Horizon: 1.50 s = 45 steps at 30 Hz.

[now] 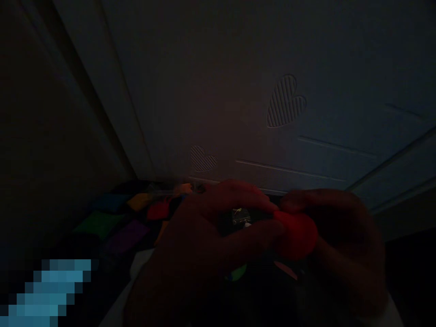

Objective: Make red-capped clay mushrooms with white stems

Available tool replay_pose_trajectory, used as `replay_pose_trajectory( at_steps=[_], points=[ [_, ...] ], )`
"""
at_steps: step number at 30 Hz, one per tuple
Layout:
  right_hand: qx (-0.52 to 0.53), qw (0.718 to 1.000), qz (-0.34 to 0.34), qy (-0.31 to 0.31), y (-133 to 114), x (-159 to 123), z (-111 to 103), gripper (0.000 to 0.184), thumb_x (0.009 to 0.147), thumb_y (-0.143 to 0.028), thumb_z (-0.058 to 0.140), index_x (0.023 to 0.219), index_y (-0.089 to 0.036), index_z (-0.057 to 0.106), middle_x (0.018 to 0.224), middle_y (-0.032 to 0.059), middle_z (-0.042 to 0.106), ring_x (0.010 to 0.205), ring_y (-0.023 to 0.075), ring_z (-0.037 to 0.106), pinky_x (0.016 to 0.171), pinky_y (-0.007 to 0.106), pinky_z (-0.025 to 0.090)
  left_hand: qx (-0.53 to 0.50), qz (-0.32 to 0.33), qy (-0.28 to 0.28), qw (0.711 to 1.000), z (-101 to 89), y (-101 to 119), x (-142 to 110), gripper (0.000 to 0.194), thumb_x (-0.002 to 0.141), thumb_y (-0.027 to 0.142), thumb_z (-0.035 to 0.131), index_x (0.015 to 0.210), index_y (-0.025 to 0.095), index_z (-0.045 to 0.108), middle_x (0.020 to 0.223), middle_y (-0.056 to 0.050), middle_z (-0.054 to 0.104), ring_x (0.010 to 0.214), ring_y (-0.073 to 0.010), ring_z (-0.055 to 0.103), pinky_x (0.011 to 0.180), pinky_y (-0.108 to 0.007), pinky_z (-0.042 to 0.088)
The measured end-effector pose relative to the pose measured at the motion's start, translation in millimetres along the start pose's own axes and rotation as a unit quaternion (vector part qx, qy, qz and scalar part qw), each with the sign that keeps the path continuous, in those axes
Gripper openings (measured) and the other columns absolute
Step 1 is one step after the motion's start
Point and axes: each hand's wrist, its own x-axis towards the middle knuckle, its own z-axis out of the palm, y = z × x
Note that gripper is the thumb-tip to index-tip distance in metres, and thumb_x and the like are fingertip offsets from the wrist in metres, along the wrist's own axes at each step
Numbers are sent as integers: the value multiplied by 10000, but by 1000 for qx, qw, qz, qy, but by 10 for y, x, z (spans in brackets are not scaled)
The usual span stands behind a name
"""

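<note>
In the dim light, a rounded, flattened red piece of what looks like modelling clay [295, 236] is held between both hands. My left hand [200, 231] pinches its left edge with thumb and fingertips. On the other side, my right hand [350, 236] curls round the right edge, its fingers partly lost in shadow. Below the hands lie a green piece [237, 273] and a pinkish flat strip [285, 270]. A small clear shiny item [241, 216] shows through the gap between my left thumb and fingers.
Several coloured packets lie at the left, among them a green one [100, 224], a purple one [127, 236], a red one [158, 209] and a yellow one [139, 202]. Behind stands a pale panel [221, 91] with embossed striped hearts. A pixelated blue patch covers the lower left corner.
</note>
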Motion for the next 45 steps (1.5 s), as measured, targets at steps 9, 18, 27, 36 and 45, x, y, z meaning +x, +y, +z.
replay_pose_trajectory(
  at_steps=[9,18,27,36,45],
  points=[
    [-21,999,-27,-23,-13,-12,-19,308,785,-193,689,1074,-285,632,969,-58,693,919,63,655,852,98,526,4,21,-1,1000,9,11,-21,97,722,338,733,807,379,706,929,124,680,904,-78,618,773,-124,471],
    [-62,996,-54,-32,-13,-63,-16,492,768,7,627,1145,-306,589,1060,-108,667,1003,51,601,916,128,477,-27,-45,-27,998,17,20,8,51,762,350,690,791,308,692,798,81,666,753,-88,610,645,-146,471],
    [-54,997,-61,-5,4,-65,13,539,730,61,613,1124,-306,609,1021,-103,686,951,63,616,881,151,494,-156,-97,-48,982,68,28,38,38,769,275,691,766,289,726,766,86,705,729,-59,638,644,-94,483],
    [-98,993,-63,26,-9,-59,0,442,759,-59,671,1096,-341,627,952,-51,711,891,146,647,828,282,547,-140,-93,-43,985,50,63,37,99,786,242,666,823,291,744,852,49,742,825,-132,679,721,-189,531],
    [-91,992,-59,66,-38,-122,52,468,757,-100,685,1146,-349,607,981,-50,714,901,164,646,857,324,533,-128,-79,-52,987,37,71,75,93,783,231,669,789,278,748,815,45,741,783,-133,682,695,-186,538]
  ],
)
